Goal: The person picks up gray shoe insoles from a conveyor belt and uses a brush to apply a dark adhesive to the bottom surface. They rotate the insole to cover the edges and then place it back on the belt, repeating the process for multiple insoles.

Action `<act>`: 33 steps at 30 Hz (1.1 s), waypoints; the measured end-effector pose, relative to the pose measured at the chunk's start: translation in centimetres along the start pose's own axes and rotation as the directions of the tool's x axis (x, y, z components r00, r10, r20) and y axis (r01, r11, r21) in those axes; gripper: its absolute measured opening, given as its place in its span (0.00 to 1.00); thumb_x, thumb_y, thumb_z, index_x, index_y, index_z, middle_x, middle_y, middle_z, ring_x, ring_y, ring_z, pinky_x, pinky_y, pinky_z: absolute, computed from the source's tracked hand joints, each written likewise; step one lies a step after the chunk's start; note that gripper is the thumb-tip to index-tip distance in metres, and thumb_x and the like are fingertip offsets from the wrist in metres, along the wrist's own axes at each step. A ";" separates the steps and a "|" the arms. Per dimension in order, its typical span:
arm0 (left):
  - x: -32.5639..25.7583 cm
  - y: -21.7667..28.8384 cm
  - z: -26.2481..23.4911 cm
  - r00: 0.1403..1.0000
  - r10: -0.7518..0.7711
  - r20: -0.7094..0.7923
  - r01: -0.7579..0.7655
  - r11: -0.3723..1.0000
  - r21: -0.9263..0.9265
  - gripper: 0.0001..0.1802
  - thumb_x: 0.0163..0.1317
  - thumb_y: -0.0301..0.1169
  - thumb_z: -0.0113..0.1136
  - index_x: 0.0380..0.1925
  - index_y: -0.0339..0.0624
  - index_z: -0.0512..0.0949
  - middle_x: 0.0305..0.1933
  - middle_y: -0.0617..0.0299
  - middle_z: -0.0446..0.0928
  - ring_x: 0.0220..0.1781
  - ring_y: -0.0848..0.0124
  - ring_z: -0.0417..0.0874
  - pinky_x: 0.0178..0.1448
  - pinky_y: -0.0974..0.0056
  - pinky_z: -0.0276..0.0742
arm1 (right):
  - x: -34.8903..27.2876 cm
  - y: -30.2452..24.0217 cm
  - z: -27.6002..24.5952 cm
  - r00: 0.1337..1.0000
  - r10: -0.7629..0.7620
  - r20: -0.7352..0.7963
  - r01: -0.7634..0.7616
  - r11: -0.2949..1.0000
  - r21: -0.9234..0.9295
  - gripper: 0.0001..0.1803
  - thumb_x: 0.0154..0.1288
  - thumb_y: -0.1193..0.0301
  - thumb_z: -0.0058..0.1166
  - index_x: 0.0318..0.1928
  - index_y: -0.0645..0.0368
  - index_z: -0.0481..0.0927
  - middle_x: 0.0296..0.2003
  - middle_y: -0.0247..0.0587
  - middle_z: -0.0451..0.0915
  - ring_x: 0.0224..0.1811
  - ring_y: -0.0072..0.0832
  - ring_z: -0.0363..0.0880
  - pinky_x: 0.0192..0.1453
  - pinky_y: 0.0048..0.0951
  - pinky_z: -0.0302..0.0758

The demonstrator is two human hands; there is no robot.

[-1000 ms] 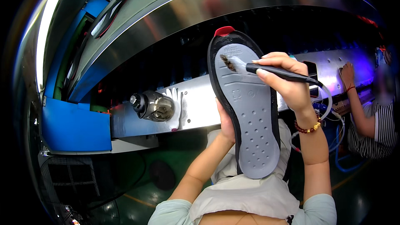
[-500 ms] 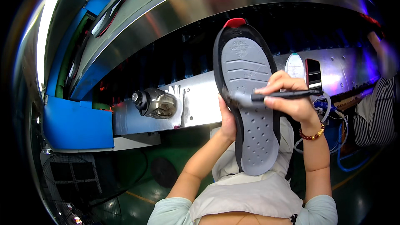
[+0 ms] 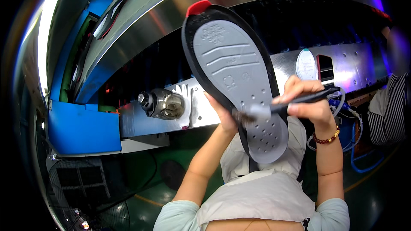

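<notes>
A large shoe sole [image 3: 231, 60] with a black rim, a grey inner face and a red toe tip is held up in front of me, its toe leaning to the upper left. My left hand [image 3: 223, 116] grips it by the left edge near the middle, thumb along the side and the other fingers hidden behind. In my right hand [image 3: 311, 106] is a brush [image 3: 280, 108] with a black handle, pinched between thumb and fingers. Its blurred bristles lie across the perforated part of the grey face, reaching the left rim beside my left hand.
Behind the sole runs a metal shelf [image 3: 206, 113] bearing a dark clear bottle [image 3: 167, 105], a white glove [image 3: 186, 108] and a white sole-shaped piece [image 3: 305, 65]. Left stands a blue machine housing [image 3: 83, 128], with a fan [image 3: 87, 188] below. Striped cloth [image 3: 387, 115] hangs at the right.
The sole has tilted, its toe swinging up and to the left. The brush has passed lower along the grey face, toward the heel, and my right hand has shifted slightly right.
</notes>
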State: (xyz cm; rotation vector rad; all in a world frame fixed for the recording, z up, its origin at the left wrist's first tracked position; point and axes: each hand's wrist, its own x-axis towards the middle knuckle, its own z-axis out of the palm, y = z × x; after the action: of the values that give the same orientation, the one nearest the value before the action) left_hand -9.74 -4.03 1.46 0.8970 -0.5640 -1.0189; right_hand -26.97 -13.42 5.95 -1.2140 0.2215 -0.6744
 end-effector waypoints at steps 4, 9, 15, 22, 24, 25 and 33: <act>0.8 0.3 0.3 0.998 0.021 -0.057 -0.026 0.997 -0.075 0.46 0.52 0.69 0.21 0.61 0.48 0.52 0.61 0.61 0.56 0.61 0.66 0.59 0.64 0.61 0.54 | 0.2 0.7 0.1 0.994 -0.097 0.054 0.111 0.888 -0.447 0.11 0.41 0.76 0.61 0.31 0.60 0.82 0.27 0.37 0.77 0.31 0.21 0.66 0.37 0.20 0.64; 2.7 -0.5 -1.5 0.995 0.098 -0.034 -0.104 0.970 -0.220 0.52 0.45 0.74 0.24 0.61 0.44 0.51 0.60 0.53 0.57 0.58 0.59 0.63 0.60 0.55 0.60 | -0.5 0.3 0.1 0.972 -0.108 0.207 0.145 0.973 -0.177 0.11 0.40 0.77 0.61 0.30 0.60 0.82 0.32 0.37 0.80 0.31 0.20 0.65 0.40 0.20 0.64; 3.2 0.4 -1.4 0.985 0.171 -0.038 -0.175 0.945 -0.275 0.54 0.44 0.74 0.28 0.61 0.41 0.49 0.59 0.45 0.56 0.58 0.52 0.62 0.60 0.51 0.59 | -0.7 0.6 0.4 0.986 -0.098 0.138 0.154 0.860 -0.486 0.11 0.39 0.76 0.62 0.30 0.57 0.82 0.28 0.31 0.80 0.29 0.19 0.65 0.40 0.19 0.62; 4.1 2.0 0.0 0.970 0.225 0.088 -0.178 0.913 -0.366 0.58 0.42 0.75 0.32 0.61 0.38 0.46 0.59 0.35 0.54 0.57 0.44 0.61 0.60 0.46 0.58 | -1.4 0.9 0.0 0.998 -0.066 0.015 0.066 0.903 -0.424 0.10 0.41 0.79 0.60 0.30 0.59 0.81 0.33 0.35 0.81 0.32 0.20 0.67 0.39 0.20 0.65; 4.5 2.4 0.1 0.942 0.272 0.198 -0.173 0.895 -0.411 0.58 0.41 0.75 0.34 0.61 0.37 0.46 0.59 0.34 0.53 0.58 0.43 0.60 0.60 0.46 0.57 | -1.7 1.1 0.4 0.983 -0.090 0.161 0.155 0.880 -0.449 0.10 0.40 0.78 0.62 0.30 0.59 0.81 0.33 0.35 0.81 0.31 0.20 0.67 0.39 0.20 0.65; 4.7 2.7 -0.4 0.925 0.294 0.240 -0.163 0.880 -0.447 0.58 0.41 0.75 0.35 0.61 0.37 0.45 0.59 0.33 0.52 0.58 0.43 0.60 0.60 0.46 0.57 | -1.8 0.8 0.2 0.964 -0.106 0.244 0.212 0.860 -0.464 0.11 0.40 0.77 0.63 0.30 0.58 0.81 0.33 0.35 0.81 0.30 0.20 0.67 0.39 0.20 0.65; 4.9 3.5 -1.1 0.945 0.289 0.151 -0.213 0.898 -0.384 0.58 0.41 0.73 0.39 0.62 0.39 0.44 0.61 0.33 0.48 0.61 0.41 0.54 0.63 0.45 0.53 | -2.2 1.5 -0.5 0.988 -0.034 0.154 0.107 0.859 -0.501 0.12 0.41 0.77 0.62 0.31 0.59 0.81 0.34 0.36 0.81 0.39 0.22 0.68 0.46 0.25 0.64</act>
State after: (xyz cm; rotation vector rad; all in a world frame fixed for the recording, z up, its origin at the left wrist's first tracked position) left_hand -5.10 -7.20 3.81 0.3791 -0.6213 -0.9425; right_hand -28.41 -12.26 3.97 -1.7816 0.2469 -0.6077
